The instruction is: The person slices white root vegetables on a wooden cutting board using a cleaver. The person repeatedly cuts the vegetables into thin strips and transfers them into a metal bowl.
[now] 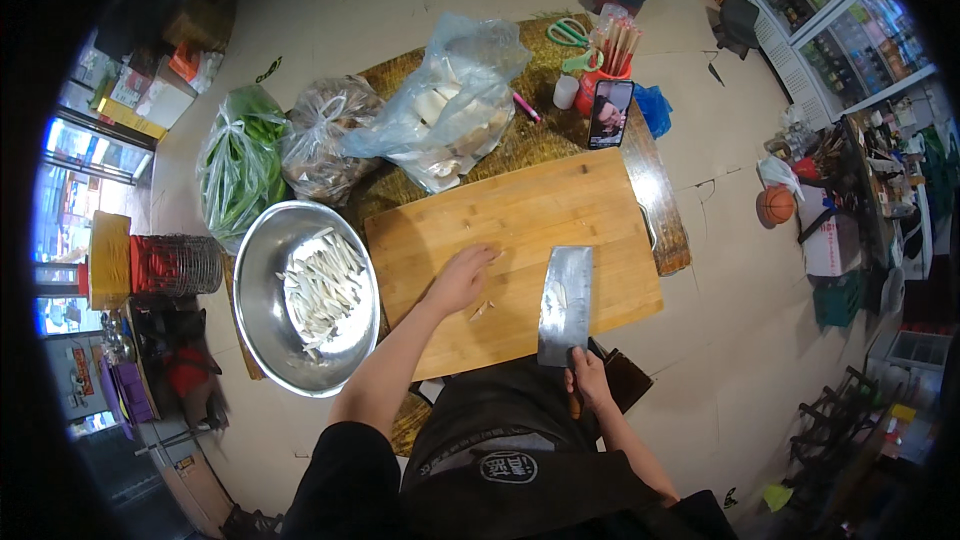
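My right hand [589, 381] grips the wooden handle of a Chinese cleaver [566, 296]. Its broad blade lies flat-side up over the right part of a bamboo cutting board [517, 210], with a pale slice [559, 294] stuck to it. On the board, my left hand [461, 281] reaches forward with bent fingers, near small scraps [482, 310], and I see nothing held in it. Left of the board stands a steel basin [255, 315] with many white strips [322, 292], perhaps sliced mushroom, inside. Beyond the board, a bluish plastic bag [480, 52] holds whole pale pieces.
Behind the basin sit a bag of green vegetables [244, 157] and a bag of brownish contents [330, 135]. At the wooden table's [551, 60] far right are a phone [611, 114], a red chopstick holder [589, 90], green-handled scissors [568, 33], a white cup [565, 92] and a pink marker [526, 107].
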Available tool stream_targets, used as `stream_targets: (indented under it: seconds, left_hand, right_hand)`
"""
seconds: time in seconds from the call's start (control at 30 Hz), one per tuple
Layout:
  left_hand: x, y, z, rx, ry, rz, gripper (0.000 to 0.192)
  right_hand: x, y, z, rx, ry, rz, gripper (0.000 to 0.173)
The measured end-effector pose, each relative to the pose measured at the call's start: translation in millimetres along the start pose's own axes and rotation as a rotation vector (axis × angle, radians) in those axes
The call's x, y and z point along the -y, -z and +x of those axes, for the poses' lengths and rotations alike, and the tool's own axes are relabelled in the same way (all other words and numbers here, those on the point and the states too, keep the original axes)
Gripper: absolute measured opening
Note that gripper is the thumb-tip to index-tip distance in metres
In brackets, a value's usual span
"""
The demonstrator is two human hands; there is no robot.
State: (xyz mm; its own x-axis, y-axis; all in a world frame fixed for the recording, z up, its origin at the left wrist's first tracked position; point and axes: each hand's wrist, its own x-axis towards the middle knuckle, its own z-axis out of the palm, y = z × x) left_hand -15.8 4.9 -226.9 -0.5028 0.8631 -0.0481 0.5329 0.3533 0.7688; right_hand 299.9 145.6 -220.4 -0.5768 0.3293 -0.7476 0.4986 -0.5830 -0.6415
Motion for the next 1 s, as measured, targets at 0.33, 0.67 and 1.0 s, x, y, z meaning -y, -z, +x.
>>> stream_targets:
  seconds: [0.33,0.67,1.0]
  left_hand:
    - [-22.1,-24.5,-39.3,-0.276,0.142,0.145,0.057]
    - [-57.9,-47.1,-49.5,-0.689,0.329,-0.052,0.045]
    - [-72.6,99.4,-113.1,-1.101,0.426,0.216,0.031]
  right_hand:
    - [-13.4,-80.3,6.4,0.024,0.031,-0.079,0.039]
    - [8.0,-130.7,1.2,0.138,0.123,-0.344,0.042]
    - [99.4,-231.3,-53.2,0.515,0.312,-0.554,0.039]
